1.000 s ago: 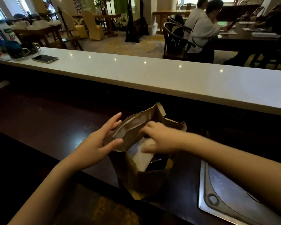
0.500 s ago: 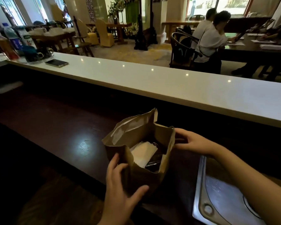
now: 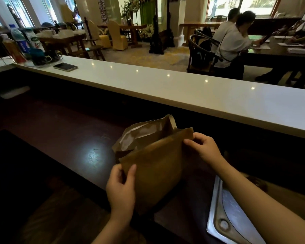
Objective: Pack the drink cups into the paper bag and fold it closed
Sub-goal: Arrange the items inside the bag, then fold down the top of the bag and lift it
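Note:
A brown paper bag (image 3: 157, 166) stands on the dark wooden counter (image 3: 69, 138) in front of me. My left hand (image 3: 121, 189) pinches the near-left corner of its top edge. My right hand (image 3: 203, 147) pinches the right corner of the same near panel, which is raised and hides the inside. The far panel (image 3: 144, 131) leans back, showing its pale inner lining. The drink cups are hidden inside the bag.
A metal sink rim (image 3: 218, 217) lies at the lower right. A long white bar top (image 3: 183, 90) runs behind the counter, with a phone (image 3: 65, 67), bottles (image 3: 25, 43) and cups at its far left. People sit at tables beyond.
Both hands have moved from the bag's sides to the top corners of its near panel. That panel is now lifted, covering the opening that showed the contents before.

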The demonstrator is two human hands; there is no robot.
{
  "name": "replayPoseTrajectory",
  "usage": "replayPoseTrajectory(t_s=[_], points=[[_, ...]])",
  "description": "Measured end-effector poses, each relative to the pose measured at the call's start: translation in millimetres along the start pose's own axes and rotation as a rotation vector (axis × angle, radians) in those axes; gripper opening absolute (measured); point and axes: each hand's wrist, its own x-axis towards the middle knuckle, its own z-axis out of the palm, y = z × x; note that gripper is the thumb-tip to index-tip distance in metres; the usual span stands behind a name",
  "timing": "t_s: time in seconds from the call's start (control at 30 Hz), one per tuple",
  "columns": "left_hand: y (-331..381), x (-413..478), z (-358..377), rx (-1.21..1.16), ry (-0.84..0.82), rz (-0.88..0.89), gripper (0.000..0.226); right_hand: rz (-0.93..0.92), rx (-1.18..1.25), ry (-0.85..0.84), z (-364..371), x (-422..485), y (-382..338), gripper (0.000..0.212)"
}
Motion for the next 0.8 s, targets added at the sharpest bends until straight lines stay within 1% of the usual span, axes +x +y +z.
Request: replayPoseTrajectory(t_s=[0.07,0.13,0.2,0.27,0.33,0.37,0.4,0.47,0.6,0.7,0.77,0.8], points=[[4,16,-2,-0.061,-0.019,0.007,0.008,-0.005,0.021,0.045,-3,-9,1,0.008],[6,29,1,-0.145,-0.072,-0.004,0.009,-0.008,0.036,0.066,-6,-20,3,0.009],[3,38,5,-0.178,-0.124,-0.013,0.014,0.013,0.067,0.073,-8,-31,5,0.011],[-1,43,9,-0.165,-0.159,-0.020,0.017,0.055,0.072,0.043,-9,-40,6,0.015],[-8,45,6,-0.159,-0.180,-0.023,0.011,0.107,0.030,-0.028,-6,-45,9,0.023],[-13,45,3,-0.161,-0.191,-0.025,0.013,0.125,0.001,-0.064,-3,-46,11,0.027],[-17,45,-1,-0.161,-0.210,-0.030,0.021,0.135,-0.027,-0.086,-1,-47,13,0.031],[-28,42,-9,-0.147,-0.251,-0.041,0.029,0.136,-0.041,-0.081,2,-47,15,0.031],[-46,36,-18,-0.119,-0.294,-0.062,0.030,0.147,0.085,-0.019,11,-47,18,0.020],[-47,42,-14,-0.143,-0.274,-0.077,0.019,0.191,0.237,0.065,19,-44,22,0.017],[-46,48,-9,-0.132,-0.260,-0.064,0.016,0.222,0.316,0.109,23,-43,25,0.014],[-45,51,-7,-0.124,-0.251,-0.053,0.015,0.231,0.344,0.124,25,-43,27,0.017]])
